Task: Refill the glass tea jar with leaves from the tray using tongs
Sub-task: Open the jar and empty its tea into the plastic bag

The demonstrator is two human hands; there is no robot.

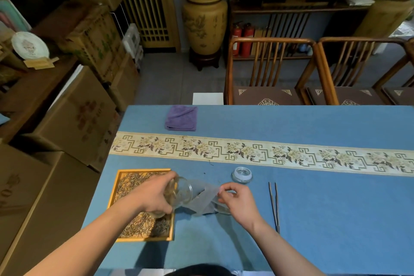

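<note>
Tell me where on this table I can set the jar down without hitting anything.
Bare cloth lies right of the tongs, and between the purple towel and the chairs' side. It is crowded in the middle: tray, jar in the left hand, the right hand, and lid.

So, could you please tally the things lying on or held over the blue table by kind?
Glass jar: 1
Jar lid: 1
Tray of tea leaves: 1
Tongs: 1
Purple cloth: 1
Thin translucent sheet: 1
Total: 6
</note>
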